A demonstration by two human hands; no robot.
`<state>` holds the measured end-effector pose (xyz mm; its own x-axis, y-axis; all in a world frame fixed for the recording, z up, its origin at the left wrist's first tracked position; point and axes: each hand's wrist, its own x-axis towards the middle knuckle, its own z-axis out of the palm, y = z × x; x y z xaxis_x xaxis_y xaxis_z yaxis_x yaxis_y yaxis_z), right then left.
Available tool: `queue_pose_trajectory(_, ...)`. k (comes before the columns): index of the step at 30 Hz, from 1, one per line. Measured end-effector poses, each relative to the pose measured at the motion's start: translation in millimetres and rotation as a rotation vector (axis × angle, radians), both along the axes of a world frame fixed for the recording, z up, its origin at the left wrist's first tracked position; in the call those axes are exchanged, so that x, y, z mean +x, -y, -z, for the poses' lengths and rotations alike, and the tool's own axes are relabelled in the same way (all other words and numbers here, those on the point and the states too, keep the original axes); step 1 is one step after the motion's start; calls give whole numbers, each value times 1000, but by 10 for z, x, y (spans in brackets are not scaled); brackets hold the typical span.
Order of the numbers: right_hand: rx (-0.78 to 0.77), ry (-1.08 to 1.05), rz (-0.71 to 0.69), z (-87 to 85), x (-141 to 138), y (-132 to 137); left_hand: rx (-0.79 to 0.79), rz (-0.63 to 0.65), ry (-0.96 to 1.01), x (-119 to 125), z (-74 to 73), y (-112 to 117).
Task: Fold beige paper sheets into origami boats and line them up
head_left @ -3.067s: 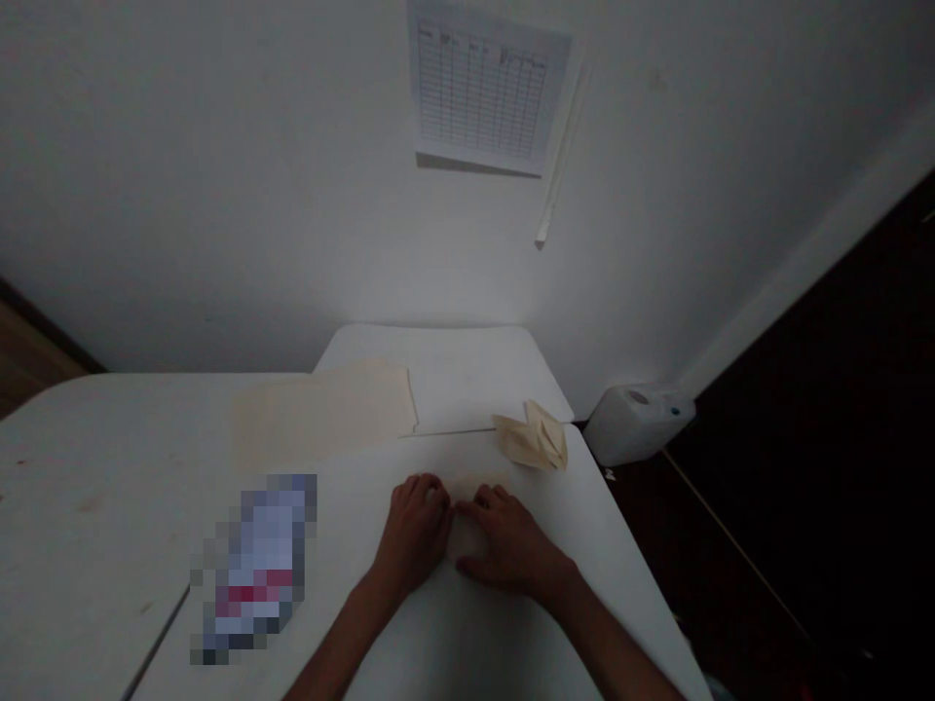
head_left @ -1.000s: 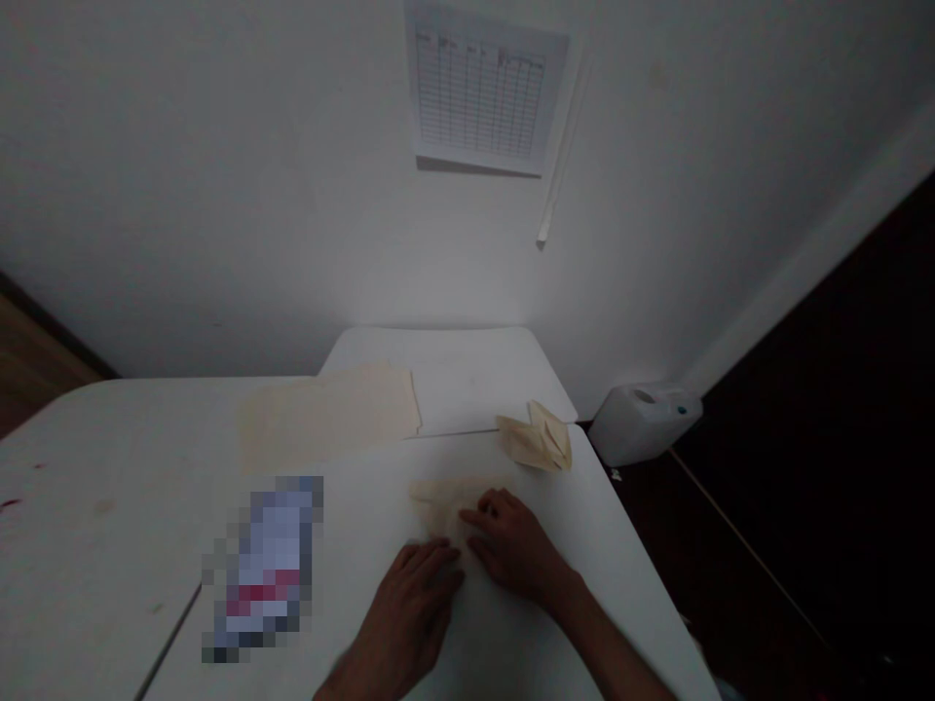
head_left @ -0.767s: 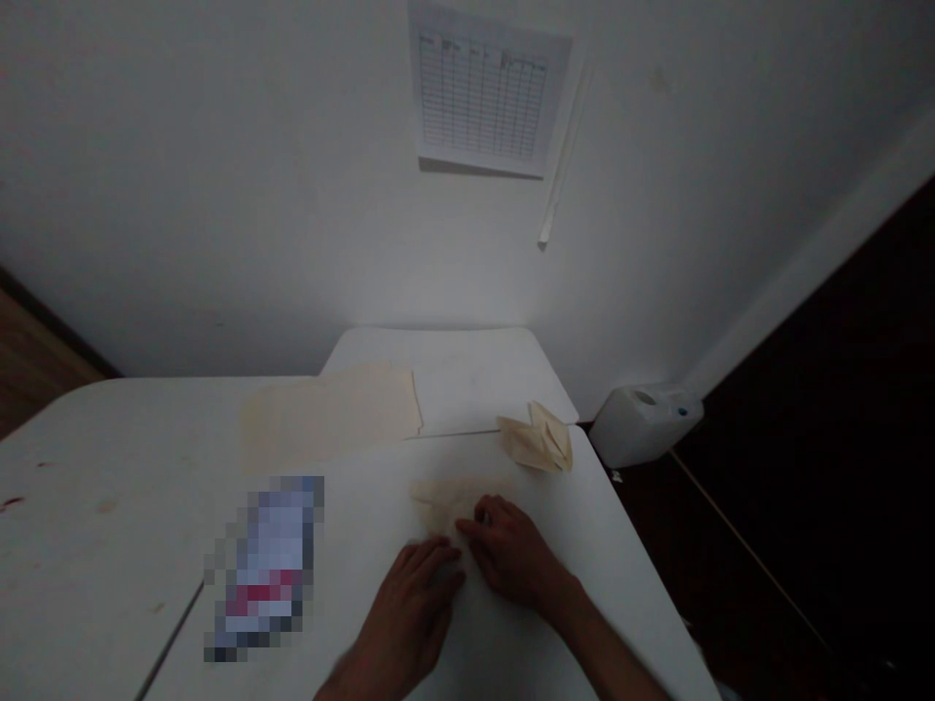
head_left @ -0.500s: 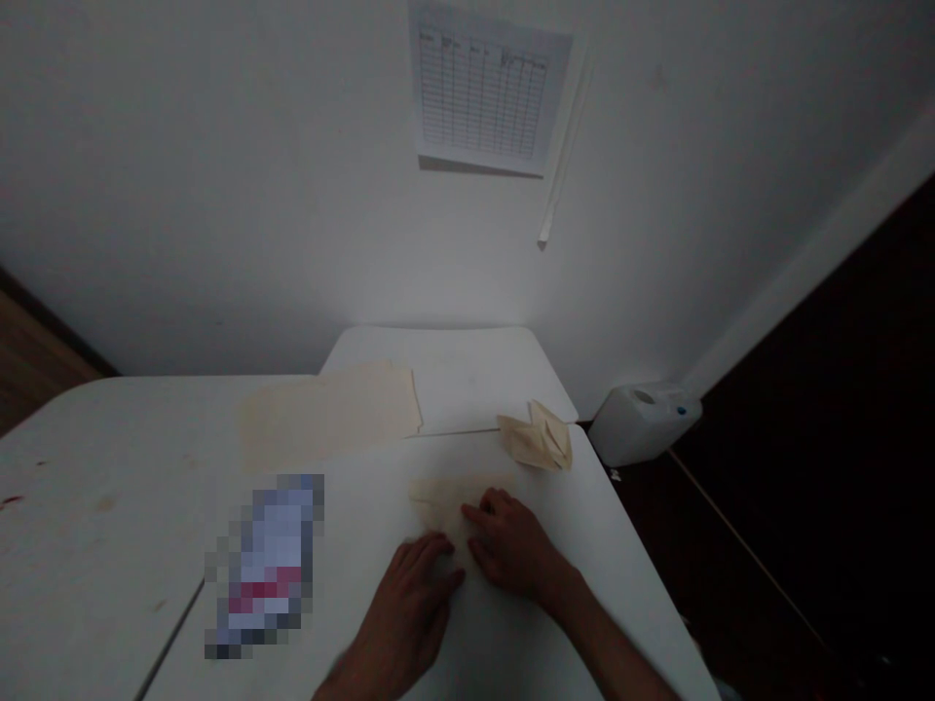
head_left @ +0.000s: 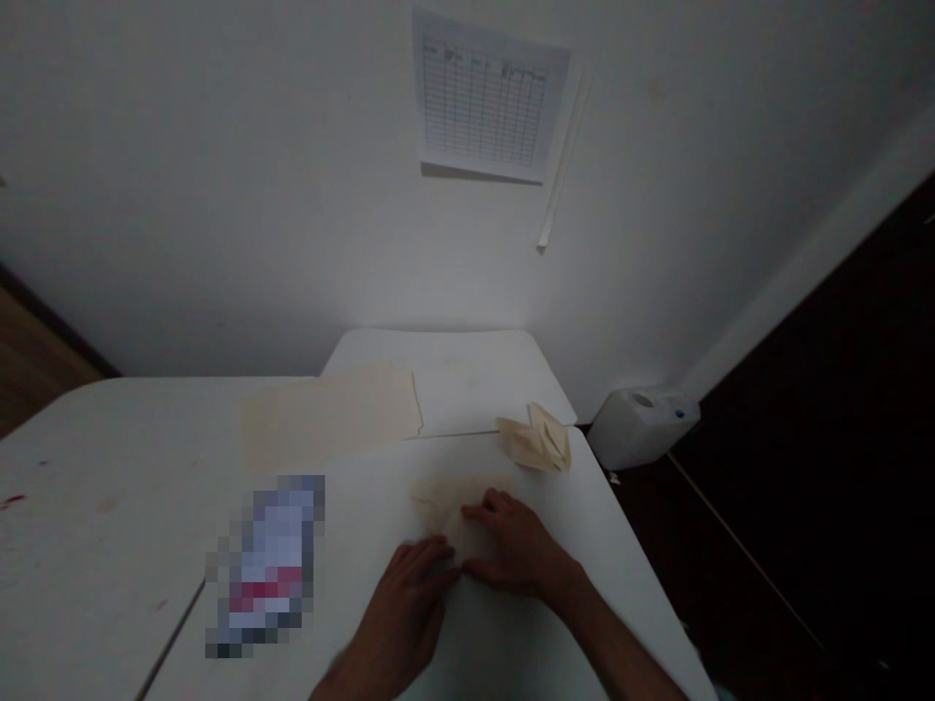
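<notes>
A small cream sheet of paper (head_left: 445,498), partly folded, lies flat on the white table (head_left: 109,506). My right hand (head_left: 515,550) rests on its right part with the fingers stretched out and pressing down. My left hand (head_left: 409,608) lies flat at the paper's near edge, fingers extended and touching it. Neither hand lifts the paper. The near part of the sheet is hidden under my fingers.
A finished folded cream paper figure (head_left: 537,440) sits near the table's far right corner. A stack of flat cream sheets (head_left: 328,417) lies farther back. A blurred-out object (head_left: 267,565) lies to the left. A white plastic canister (head_left: 643,424) stands on the dark floor right of the table.
My left hand has drawn back from beside the right hand to the paper's near edge, uncovering the left part of the sheet. The right hand has shifted only slightly on the paper.
</notes>
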<state>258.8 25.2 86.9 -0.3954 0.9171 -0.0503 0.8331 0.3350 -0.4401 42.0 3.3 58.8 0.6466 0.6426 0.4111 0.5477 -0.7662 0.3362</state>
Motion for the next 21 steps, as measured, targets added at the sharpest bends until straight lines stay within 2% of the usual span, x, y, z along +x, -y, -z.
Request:
queue_pose_trajectory(15,-33,27,-19,0,10,-30,25,-31,76,38,13,10)
queue_pose_trajectory(21,-8,20,-1,-1,4,-11,46,-28,38,42,13,26)
